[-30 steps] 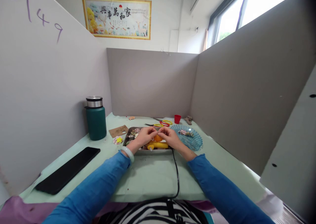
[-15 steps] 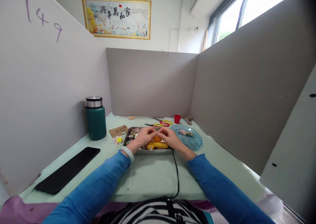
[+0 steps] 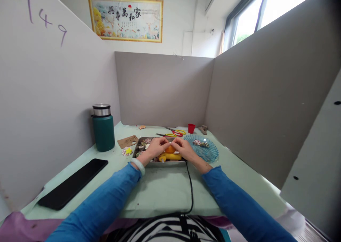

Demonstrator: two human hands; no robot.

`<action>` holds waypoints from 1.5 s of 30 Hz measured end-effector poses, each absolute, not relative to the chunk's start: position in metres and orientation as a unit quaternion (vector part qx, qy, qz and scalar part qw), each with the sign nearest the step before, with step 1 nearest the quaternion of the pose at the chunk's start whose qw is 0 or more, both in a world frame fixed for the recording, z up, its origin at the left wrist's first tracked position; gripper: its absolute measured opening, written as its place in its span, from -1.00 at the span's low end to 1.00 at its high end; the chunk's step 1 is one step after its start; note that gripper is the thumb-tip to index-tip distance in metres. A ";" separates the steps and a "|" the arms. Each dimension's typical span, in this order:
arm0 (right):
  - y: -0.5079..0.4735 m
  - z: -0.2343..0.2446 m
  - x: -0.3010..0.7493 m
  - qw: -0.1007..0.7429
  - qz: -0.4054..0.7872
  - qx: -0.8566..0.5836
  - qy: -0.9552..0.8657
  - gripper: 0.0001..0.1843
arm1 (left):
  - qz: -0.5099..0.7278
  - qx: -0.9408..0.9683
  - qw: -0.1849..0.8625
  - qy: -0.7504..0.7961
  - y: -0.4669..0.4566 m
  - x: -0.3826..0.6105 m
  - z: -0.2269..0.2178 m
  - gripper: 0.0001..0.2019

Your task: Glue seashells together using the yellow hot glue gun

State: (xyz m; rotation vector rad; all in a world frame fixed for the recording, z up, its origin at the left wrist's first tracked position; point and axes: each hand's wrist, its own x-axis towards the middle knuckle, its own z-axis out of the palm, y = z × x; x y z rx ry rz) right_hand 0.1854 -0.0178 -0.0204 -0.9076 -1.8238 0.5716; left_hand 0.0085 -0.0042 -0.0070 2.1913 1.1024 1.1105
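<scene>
The left hand [image 3: 157, 148] and right hand [image 3: 183, 149] meet over the tray [image 3: 160, 165], coming in from nine and three o'clock. Each grip is a narrow pinch, fingertips nearly touching — whether anything small sits between them, I cannot tell. The orange piece [image 3: 170, 149] is at six o'clock from the fingertips, close under them and about equally near both hands; whether it is held or just lies in the tray is unclear, and too little shows to read its long axis. Nearer the wearer, the yellow tool [image 3: 172, 157] lies in the tray with its long axis from nine to three, its pale tip towards eight. The cord [image 3: 191, 185] drops to six o'clock over the table [image 3: 160, 195]. The plate [image 3: 214, 154] is at three, the scissors [image 3: 170, 135] at twelve.
</scene>
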 end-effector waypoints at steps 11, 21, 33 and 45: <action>-0.015 -0.023 0.186 0.503 0.214 -0.358 -0.757 -0.75 | 0.405 0.786 0.252 0.394 -0.009 0.009 -0.003 -0.76; -0.017 -0.022 0.186 0.512 0.215 -0.361 -0.750 -0.74 | 0.395 0.795 0.219 0.405 -0.008 0.009 -0.003 -0.73; -0.017 -0.022 0.186 0.506 0.216 -0.362 -0.752 -0.75 | 0.398 0.798 0.222 0.396 -0.013 0.009 0.001 -0.75; -0.018 -0.021 0.186 0.501 0.218 -0.363 -0.755 -0.76 | 0.399 0.799 0.236 0.384 -0.009 0.008 -0.003 -0.76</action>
